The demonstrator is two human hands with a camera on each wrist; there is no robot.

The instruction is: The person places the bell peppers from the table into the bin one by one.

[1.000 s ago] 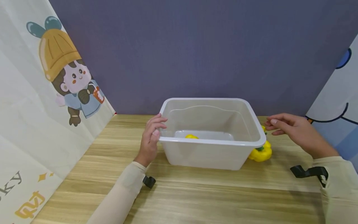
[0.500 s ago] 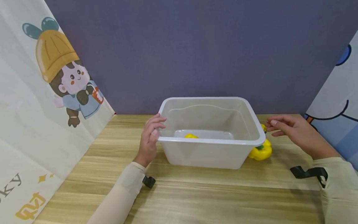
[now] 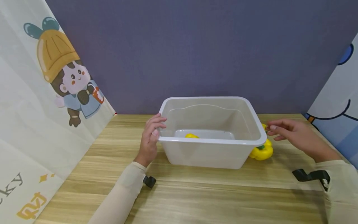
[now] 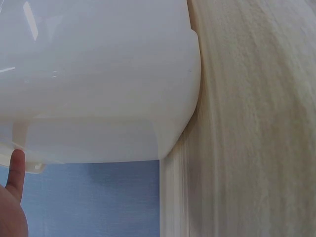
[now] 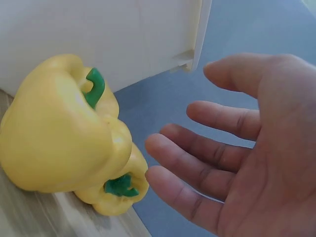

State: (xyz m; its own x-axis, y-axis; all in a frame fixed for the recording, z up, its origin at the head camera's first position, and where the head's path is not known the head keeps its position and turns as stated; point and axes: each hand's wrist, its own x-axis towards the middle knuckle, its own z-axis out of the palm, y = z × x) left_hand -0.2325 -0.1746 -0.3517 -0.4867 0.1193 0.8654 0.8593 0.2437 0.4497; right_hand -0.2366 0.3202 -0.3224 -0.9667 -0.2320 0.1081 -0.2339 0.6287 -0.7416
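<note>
A pale grey plastic tub (image 3: pixel 204 155) stands on the table, with a yellow object (image 3: pixel 192 136) partly visible inside behind its front wall. My left hand (image 3: pixel 149 138) holds the tub's left rim, fingers over the edge; one finger (image 4: pixel 17 168) shows in the left wrist view. Beside the tub's right wall lie yellow bell peppers with green stems, a nearer one (image 3: pixel 262 151) and a farther one (image 5: pixel 116 197), both partly hidden in the head view. My right hand (image 3: pixel 293 133) hovers right of them, fingers spread and loosely bent, holding nothing.
The wood-grain table (image 3: pixel 195 199) extends in front of the tub. A dark blue-grey panel (image 3: pixel 195 49) rises behind it. Printed white sheets hang on the left (image 3: pixel 28 109) and right (image 3: pixel 335 105).
My right hand has dropped slightly beside the peppers, its fingers shifting a little. The left hand and the tub stay in place.
</note>
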